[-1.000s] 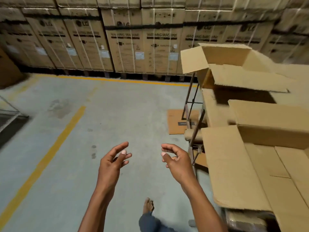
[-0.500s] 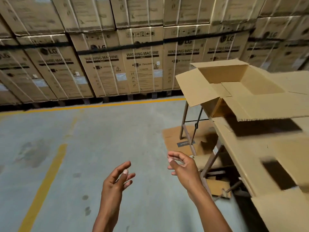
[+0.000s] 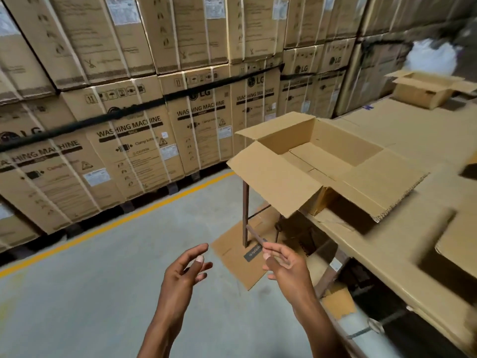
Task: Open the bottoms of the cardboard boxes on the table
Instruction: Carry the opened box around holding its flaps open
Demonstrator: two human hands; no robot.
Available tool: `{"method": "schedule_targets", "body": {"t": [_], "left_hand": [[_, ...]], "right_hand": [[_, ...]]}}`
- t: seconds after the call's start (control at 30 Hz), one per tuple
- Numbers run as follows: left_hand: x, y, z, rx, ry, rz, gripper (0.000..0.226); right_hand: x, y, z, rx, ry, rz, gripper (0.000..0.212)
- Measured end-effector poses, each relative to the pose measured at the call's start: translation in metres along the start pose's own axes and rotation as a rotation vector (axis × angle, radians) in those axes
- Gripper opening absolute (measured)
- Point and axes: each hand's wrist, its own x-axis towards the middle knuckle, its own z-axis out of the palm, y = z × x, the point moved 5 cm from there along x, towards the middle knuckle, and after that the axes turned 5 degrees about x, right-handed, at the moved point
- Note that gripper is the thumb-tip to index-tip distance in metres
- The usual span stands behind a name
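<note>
A brown cardboard box [image 3: 343, 146] stands at the near left corner of the cardboard-covered table [image 3: 402, 233], its top flaps spread outward and its inside floor closed. A second, smaller open box [image 3: 423, 91] sits farther back on the table. My left hand [image 3: 184, 273] and my right hand [image 3: 286, 264] hover in the air over the floor, in front of and below the near box. Both hold nothing, with fingers loosely spread and relaxed. Neither hand touches the box or the table.
Stacked washing-machine cartons [image 3: 144, 140] form a wall across the back. A yellow line [image 3: 116, 223] runs along the concrete floor. The table rests on rusty metal legs [image 3: 245, 213], with a flat cardboard sheet [image 3: 242, 257] on the floor beneath.
The view has swung up and to the right, so the near box now sits more centrally and a far box has appeared. Both hands stay raised and empty, slightly higher.
</note>
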Motion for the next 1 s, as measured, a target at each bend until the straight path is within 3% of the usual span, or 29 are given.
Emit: {"method": "schedule_targets", "body": {"t": [0.2, 0.4, 0.63, 1.0], "left_hand": [[0.094, 0.031, 0.023, 0.095, -0.272, 0.032, 0.024], [0.193, 0.066, 0.045, 0.142, -0.410, 0.094, 0.026], [0.299, 0.086, 0.063, 0.103, -0.487, 0.107, 0.025], [0.416, 0.126, 0.133, 0.116, -0.892, 0.195, 0.026]], "right_hand": [[0.055, -0.013, 0.021, 0.070, 0.161, -0.053, 0.024], [0.133, -0.021, 0.031, 0.055, 0.364, -0.089, 0.021], [0.209, -0.045, 0.046, 0.004, 0.478, -0.143, 0.021], [0.265, -0.064, 0.055, 0.084, 0.835, -0.153, 0.020]]}}
